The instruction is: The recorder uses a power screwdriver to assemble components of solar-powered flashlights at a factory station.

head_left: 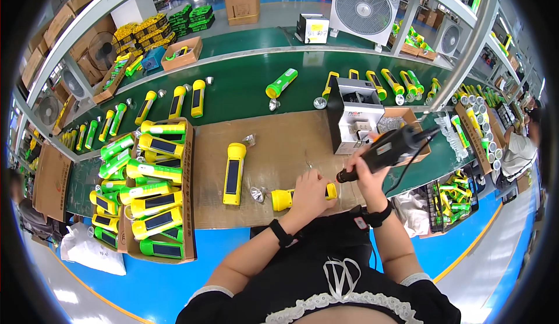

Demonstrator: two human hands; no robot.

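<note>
My left hand is closed over a yellow flashlight lying sideways on the brown cardboard sheet, its ends showing on both sides of the hand. A black electric screwdriver is gripped in my right hand, tilted so its tip points down-left, close to the flashlight's right end. Whether the tip touches it, I cannot tell. Left of my hands stands apart another yellow flashlight with a dark panel. Loose silver reflectors lie near both flashlights.
A carton full of green and yellow flashlights stands to the left. Behind my right hand is a black-and-white box-shaped machine. More flashlights line the green conveyor belt. The screwdriver's cable hangs at the right.
</note>
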